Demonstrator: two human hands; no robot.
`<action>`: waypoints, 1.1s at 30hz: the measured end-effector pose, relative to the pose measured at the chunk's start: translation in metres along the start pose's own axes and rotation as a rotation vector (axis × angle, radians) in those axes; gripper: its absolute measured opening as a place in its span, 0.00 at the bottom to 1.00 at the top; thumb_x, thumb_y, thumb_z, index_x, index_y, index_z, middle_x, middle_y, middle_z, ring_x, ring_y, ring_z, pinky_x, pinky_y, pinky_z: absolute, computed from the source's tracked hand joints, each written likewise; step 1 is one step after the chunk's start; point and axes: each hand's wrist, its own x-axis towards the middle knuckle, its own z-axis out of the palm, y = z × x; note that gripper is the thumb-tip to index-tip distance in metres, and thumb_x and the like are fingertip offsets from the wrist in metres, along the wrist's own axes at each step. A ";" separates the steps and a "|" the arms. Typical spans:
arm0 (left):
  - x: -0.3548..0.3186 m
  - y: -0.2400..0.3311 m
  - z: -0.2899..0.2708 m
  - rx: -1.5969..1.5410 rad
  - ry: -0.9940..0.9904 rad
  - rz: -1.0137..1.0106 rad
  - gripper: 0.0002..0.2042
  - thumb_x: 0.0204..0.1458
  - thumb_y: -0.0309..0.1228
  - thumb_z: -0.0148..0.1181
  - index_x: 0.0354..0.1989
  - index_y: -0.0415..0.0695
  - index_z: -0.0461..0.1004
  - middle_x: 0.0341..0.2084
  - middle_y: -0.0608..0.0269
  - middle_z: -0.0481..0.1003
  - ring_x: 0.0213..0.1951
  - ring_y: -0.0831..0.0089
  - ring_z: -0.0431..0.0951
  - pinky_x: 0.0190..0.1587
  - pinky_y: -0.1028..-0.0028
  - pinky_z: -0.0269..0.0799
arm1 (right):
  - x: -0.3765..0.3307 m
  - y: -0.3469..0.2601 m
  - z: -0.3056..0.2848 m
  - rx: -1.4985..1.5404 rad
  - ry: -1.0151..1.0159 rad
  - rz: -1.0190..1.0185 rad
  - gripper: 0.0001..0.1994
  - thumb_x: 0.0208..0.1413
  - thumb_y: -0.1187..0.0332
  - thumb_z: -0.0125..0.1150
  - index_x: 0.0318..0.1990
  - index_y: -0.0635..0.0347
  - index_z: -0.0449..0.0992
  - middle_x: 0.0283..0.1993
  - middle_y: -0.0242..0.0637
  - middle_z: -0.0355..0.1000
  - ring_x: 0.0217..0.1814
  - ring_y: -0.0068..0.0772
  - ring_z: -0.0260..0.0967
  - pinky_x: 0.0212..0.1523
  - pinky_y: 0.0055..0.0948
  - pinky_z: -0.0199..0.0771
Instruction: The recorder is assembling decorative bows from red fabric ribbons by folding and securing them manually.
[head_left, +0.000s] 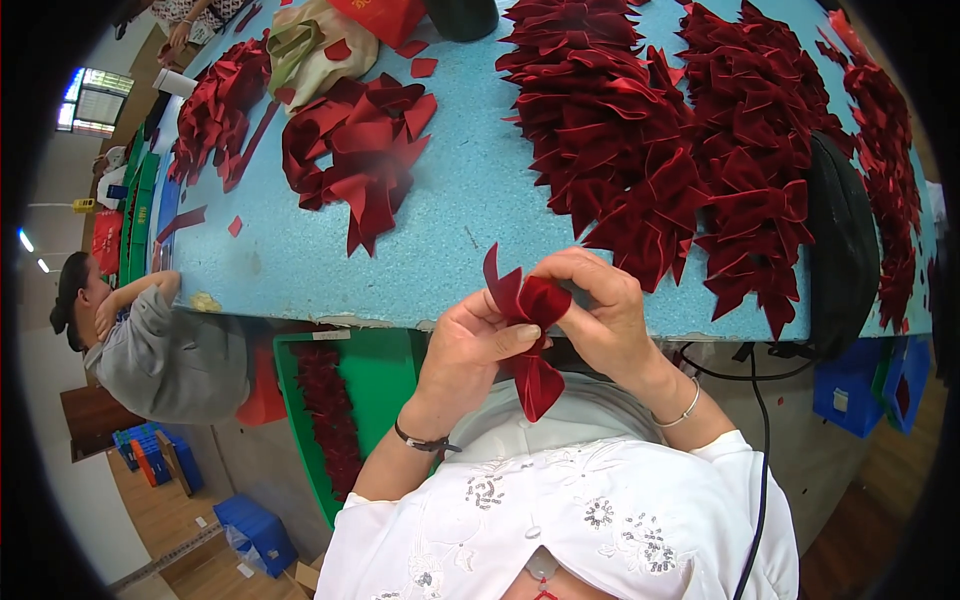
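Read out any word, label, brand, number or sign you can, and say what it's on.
No text is legible.
Pale label at the rim of the green bin: too small to read.
White label on the right-hand blue bin: too small to read.
Red bow: no text visible.
Other markings: too small or blurred.

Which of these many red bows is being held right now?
The red bow pinched between the left hand and right hand; the stacked bows on the blue table are untouched.
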 end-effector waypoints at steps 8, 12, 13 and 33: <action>0.000 0.000 -0.002 0.087 0.090 0.027 0.11 0.49 0.21 0.59 0.42 0.36 0.71 0.30 0.58 0.76 0.32 0.71 0.78 0.38 0.69 0.76 | -0.002 -0.005 -0.004 -0.063 -0.053 0.140 0.07 0.46 0.79 0.61 0.36 0.66 0.76 0.27 0.34 0.72 0.29 0.21 0.68 0.30 0.20 0.69; 0.000 -0.002 -0.008 0.057 0.093 0.016 0.11 0.49 0.20 0.59 0.41 0.36 0.71 0.30 0.58 0.76 0.31 0.72 0.78 0.37 0.70 0.76 | -0.003 -0.010 -0.002 0.184 -0.077 0.347 0.07 0.46 0.80 0.60 0.35 0.67 0.76 0.27 0.33 0.72 0.30 0.19 0.69 0.31 0.19 0.70; 0.000 -0.002 -0.008 0.055 0.095 0.018 0.11 0.49 0.20 0.59 0.41 0.36 0.71 0.30 0.58 0.76 0.31 0.72 0.78 0.37 0.70 0.76 | -0.002 -0.009 -0.002 0.184 -0.080 0.348 0.07 0.46 0.80 0.60 0.35 0.67 0.76 0.27 0.33 0.72 0.30 0.19 0.69 0.31 0.19 0.70; 0.011 -0.003 -0.007 0.104 0.105 0.175 0.12 0.45 0.18 0.59 0.40 0.33 0.71 0.32 0.59 0.74 0.33 0.73 0.74 0.38 0.74 0.71 | -0.001 -0.009 0.002 0.037 0.044 0.212 0.09 0.42 0.78 0.52 0.33 0.66 0.75 0.27 0.44 0.71 0.30 0.41 0.70 0.31 0.32 0.69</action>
